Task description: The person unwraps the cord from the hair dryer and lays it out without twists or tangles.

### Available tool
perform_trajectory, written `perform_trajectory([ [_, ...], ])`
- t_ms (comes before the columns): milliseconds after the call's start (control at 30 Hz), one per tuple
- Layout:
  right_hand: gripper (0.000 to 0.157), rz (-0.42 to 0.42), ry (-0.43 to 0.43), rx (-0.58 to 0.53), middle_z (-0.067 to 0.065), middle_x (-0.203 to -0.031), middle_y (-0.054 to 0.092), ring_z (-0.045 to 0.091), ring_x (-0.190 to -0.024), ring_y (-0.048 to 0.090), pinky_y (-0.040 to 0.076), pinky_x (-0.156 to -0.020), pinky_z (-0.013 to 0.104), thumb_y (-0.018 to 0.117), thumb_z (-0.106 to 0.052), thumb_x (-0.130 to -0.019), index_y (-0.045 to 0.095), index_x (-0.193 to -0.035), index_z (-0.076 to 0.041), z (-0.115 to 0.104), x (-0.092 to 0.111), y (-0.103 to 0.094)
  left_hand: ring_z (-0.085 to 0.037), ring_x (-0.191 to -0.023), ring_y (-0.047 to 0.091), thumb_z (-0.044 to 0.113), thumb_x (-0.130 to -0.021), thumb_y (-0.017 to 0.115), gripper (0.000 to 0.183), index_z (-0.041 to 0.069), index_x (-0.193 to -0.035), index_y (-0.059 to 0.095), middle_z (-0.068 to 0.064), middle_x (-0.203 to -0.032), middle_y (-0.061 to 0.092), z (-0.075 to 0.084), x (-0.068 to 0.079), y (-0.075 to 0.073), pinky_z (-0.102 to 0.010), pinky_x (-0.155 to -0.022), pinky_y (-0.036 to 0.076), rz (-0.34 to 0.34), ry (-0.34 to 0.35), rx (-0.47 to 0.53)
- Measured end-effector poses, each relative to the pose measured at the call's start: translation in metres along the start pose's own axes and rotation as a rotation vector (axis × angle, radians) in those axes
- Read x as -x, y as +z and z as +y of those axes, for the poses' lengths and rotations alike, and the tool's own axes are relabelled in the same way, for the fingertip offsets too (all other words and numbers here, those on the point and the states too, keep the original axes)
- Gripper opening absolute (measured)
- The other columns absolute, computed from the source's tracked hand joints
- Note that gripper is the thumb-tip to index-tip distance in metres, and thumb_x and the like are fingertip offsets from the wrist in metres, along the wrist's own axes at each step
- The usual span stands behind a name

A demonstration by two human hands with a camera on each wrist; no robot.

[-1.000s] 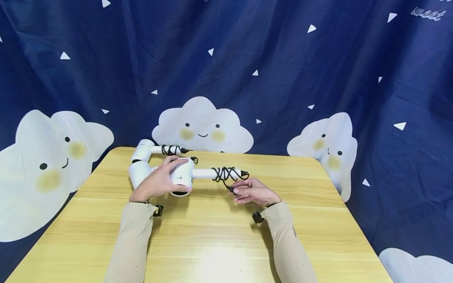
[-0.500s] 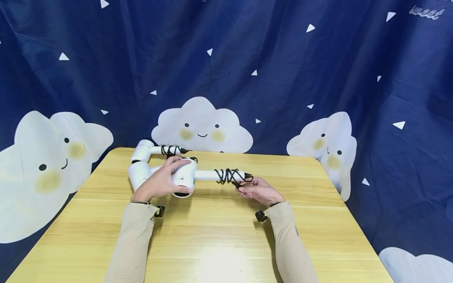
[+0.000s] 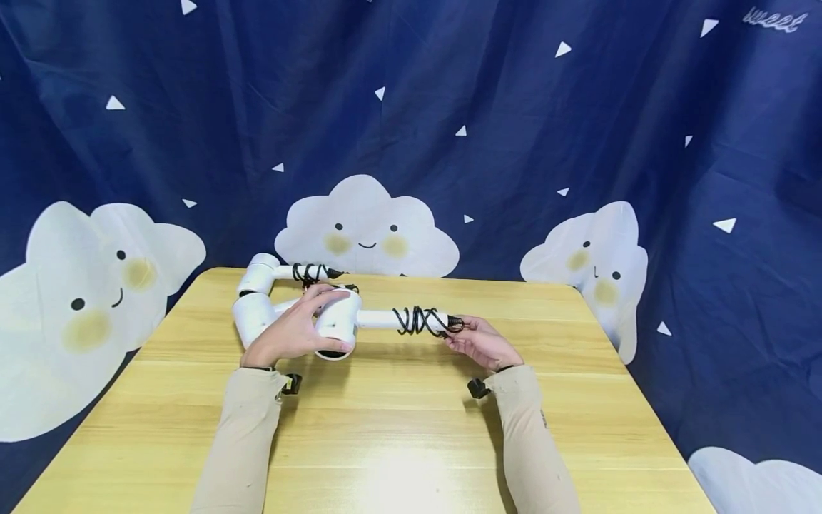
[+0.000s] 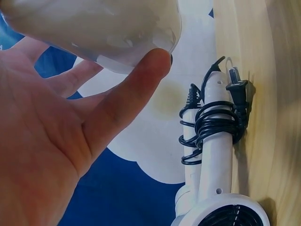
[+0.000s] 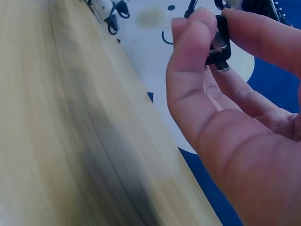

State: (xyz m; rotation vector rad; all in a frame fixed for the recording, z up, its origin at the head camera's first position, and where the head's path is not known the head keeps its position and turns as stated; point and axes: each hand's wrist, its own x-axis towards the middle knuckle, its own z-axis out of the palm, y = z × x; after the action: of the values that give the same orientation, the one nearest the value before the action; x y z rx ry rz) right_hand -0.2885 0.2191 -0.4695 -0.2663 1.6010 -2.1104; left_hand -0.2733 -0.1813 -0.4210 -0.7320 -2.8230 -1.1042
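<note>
A: State the position of the main item.
B: The white plastic hair dryer is held above the far half of the pale wood-grain table, left of the table's middle. Its straight white handle points toward the right edge.

A: State the grip of each hand.
B: The left hand grips the rounded barrel, with the thumb on the near side and the fingers around the far side. The right hand pinches a black moulded plug with metal showing at its end, just beside the handle tip.

A: Cord condition?
B: The thin black cord crosses over itself in loose coils around the outer part of the handle.

A: Other units?
B: Two. A rear white hair dryer lies near the far left corner. A second white hair dryer lies just in front of it, partly hidden by the left hand. Both have black cord wrapped around their handles.

A: Surroundings?
B: Beyond the far edge hangs a dark blue fabric curtain printed with smiling white clouds. Beige sleeves cover both forearms.
</note>
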Motion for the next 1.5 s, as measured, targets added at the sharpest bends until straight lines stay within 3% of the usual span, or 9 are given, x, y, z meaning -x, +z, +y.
perform_trajectory([
  [133,0.049,0.048,0.006,-0.043,0.001,-0.102,0.074,0.008,-0.082,0.069,0.057,-0.08,0.018,0.047,0.012,-0.099,0.037,-0.147,0.017,0.0,0.001,-0.003,-0.031,-0.132,0.052,0.065,-0.066,0.091,0.099,0.035,-0.151,0.049,-0.002,-0.159,0.037,0.002,-0.001,0.0,-0.048,-0.101,0.047,0.003,0.016,0.005],
  [300,0.029,0.065,-0.003,-0.073,0.001,-0.102,0.075,0.006,-0.083,0.069,0.057,-0.08,0.017,0.047,0.008,-0.102,0.062,-0.126,0.0,-0.002,0.002,-0.006,-0.031,-0.133,0.052,0.06,-0.065,0.093,0.099,0.034,-0.15,0.05,-0.003,-0.157,0.039,0.004,-0.001,0.0,-0.048,-0.101,0.047,-0.003,0.023,0.02],
  [433,0.024,0.099,-0.018,-0.086,0.001,-0.102,0.076,0.006,-0.082,0.072,0.058,-0.079,0.018,0.051,0.002,-0.105,0.07,-0.109,-0.011,-0.005,0.002,-0.005,-0.031,-0.133,0.052,0.06,-0.066,0.092,0.098,0.036,-0.151,0.05,-0.001,-0.156,0.039,0.005,-0.002,0.001,-0.048,-0.102,0.046,-0.009,0.02,0.015],
  [733,0.021,0.193,-0.045,-0.066,0.001,-0.097,0.078,0.006,-0.075,0.073,0.058,-0.073,0.019,0.056,-0.005,-0.105,0.074,-0.099,-0.013,-0.012,-0.001,0.001,-0.031,-0.132,0.054,0.062,-0.065,0.092,0.1,0.034,-0.151,0.05,-0.001,-0.155,0.041,0.005,-0.003,0.002,-0.048,-0.103,0.047,-0.014,0.02,0.004],
  [1067,0.014,0.233,-0.07,-0.061,-0.003,-0.09,0.078,0.002,-0.078,0.072,0.055,-0.065,0.015,0.06,-0.008,-0.104,0.072,-0.101,-0.013,-0.02,0.001,0.005,-0.029,-0.132,0.054,0.064,-0.064,0.092,0.1,0.034,-0.15,0.051,0.0,-0.155,0.041,0.004,-0.003,0.003,-0.047,-0.102,0.047,-0.015,0.016,0.002],
  [1267,0.015,0.236,-0.107,-0.068,-0.001,-0.09,0.079,0.004,-0.08,0.072,0.056,-0.069,0.015,0.059,-0.007,-0.104,0.073,-0.102,-0.013,-0.024,0.004,0.008,-0.03,-0.13,0.056,0.063,-0.065,0.092,0.1,0.034,-0.151,0.05,0.0,-0.155,0.041,0.003,-0.002,0.003,-0.047,-0.101,0.047,-0.013,0.021,0.0],
  [1500,0.018,0.265,-0.128,-0.008,-0.002,-0.088,0.079,0.003,-0.076,0.065,0.051,-0.066,0.014,0.06,-0.009,-0.104,0.075,-0.099,-0.016,-0.028,0.006,0.011,-0.029,-0.13,0.056,0.061,-0.065,0.092,0.098,0.036,-0.151,0.05,0.001,-0.155,0.041,0.001,-0.002,0.003,-0.047,-0.102,0.047,-0.009,0.014,-0.001],
])
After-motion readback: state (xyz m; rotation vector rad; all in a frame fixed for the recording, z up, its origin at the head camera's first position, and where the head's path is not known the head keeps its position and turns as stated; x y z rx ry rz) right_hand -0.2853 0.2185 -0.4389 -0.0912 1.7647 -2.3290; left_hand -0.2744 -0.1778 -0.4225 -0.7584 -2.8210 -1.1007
